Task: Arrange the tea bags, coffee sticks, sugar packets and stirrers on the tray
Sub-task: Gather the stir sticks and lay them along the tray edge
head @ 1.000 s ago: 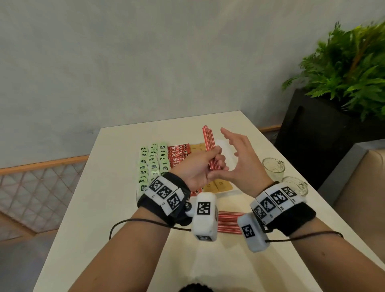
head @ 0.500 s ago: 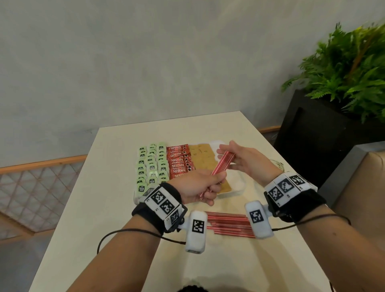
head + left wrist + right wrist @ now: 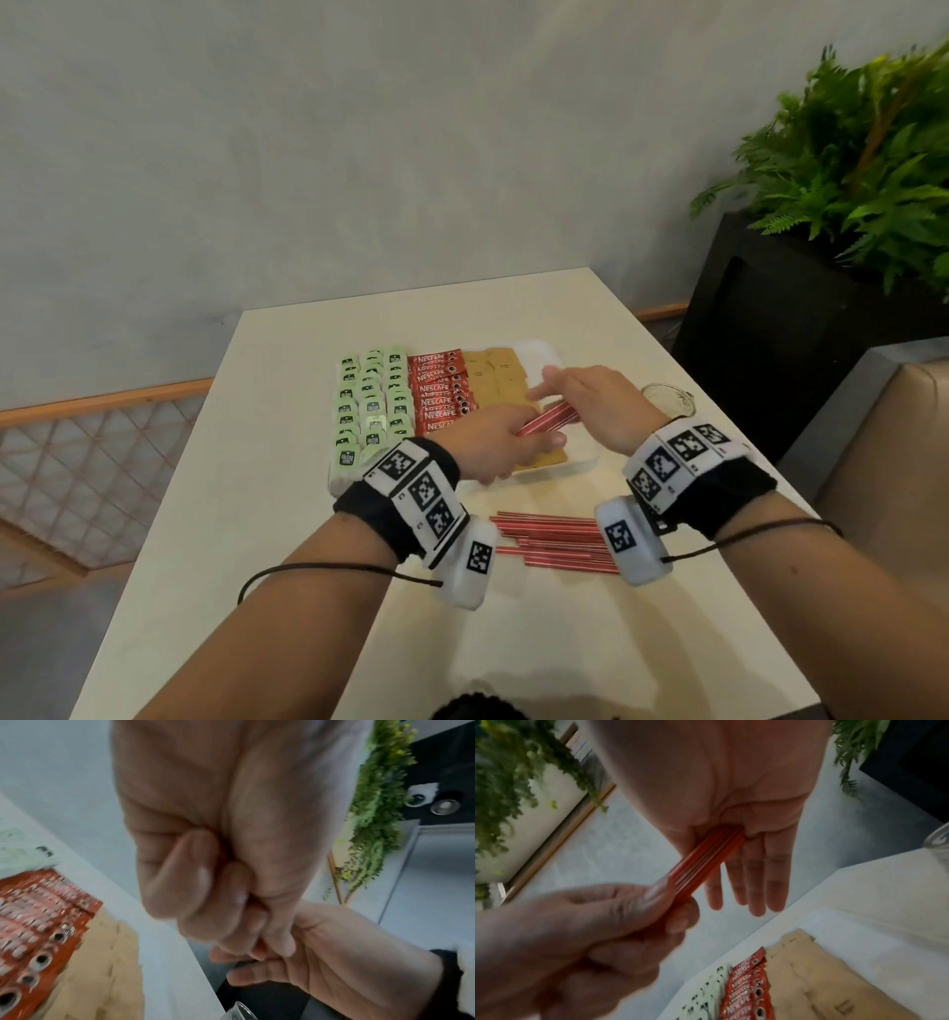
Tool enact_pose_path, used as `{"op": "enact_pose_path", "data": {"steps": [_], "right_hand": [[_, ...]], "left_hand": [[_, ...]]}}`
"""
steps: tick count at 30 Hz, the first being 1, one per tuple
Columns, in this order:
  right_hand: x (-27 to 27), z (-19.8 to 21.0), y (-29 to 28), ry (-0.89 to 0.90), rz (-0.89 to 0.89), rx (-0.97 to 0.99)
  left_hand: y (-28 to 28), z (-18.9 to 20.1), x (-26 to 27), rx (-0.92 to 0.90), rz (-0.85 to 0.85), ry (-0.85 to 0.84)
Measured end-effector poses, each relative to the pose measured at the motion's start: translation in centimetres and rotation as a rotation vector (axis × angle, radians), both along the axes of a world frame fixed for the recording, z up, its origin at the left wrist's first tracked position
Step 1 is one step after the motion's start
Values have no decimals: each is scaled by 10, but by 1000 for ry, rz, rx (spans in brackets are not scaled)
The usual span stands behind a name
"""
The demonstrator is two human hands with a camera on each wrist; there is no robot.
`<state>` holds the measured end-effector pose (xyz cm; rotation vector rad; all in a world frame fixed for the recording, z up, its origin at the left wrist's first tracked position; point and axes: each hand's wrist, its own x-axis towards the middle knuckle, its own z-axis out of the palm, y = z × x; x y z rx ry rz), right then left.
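Since the earlier head view, the bundle of thin red stirrers (image 3: 547,420) has been lowered over the white plastic tray (image 3: 565,465), gripped in the curled left hand (image 3: 493,447). In the left wrist view that fist is seen closed. In the right wrist view the flat, straight-fingered right hand (image 3: 731,817) is pressed against the bundle's end, and stirrers could fan out and spill if that grip is loosened.

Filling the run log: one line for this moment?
left hand grips stirrer bundle | right hand flat against its end | over tray | loose stirrers on table

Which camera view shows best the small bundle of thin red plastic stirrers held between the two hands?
The right wrist view: the bundle of thin red plastic stirrers fills its centre, gripped by the left hand. The head view shows it small between both hands. The left wrist view hides it.
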<state>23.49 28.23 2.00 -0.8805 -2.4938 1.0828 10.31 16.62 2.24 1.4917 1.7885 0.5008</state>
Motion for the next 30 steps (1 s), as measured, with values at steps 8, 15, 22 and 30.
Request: {"op": "enact_pose_path", "data": {"steps": [8,15,22,30], "right_hand": [[-2,0,-12,-41,-93,214],[10,13,11,60,-264,226],[5,19,15,30,-252,228],[-1,11,15,5,-244,253]], "left_hand": [[10,13,-15,258,-89,620],[5,-6,-40,356,158,358],[8,-11,-27,233,262,221],[13,7,-17,330,268,140]]}}
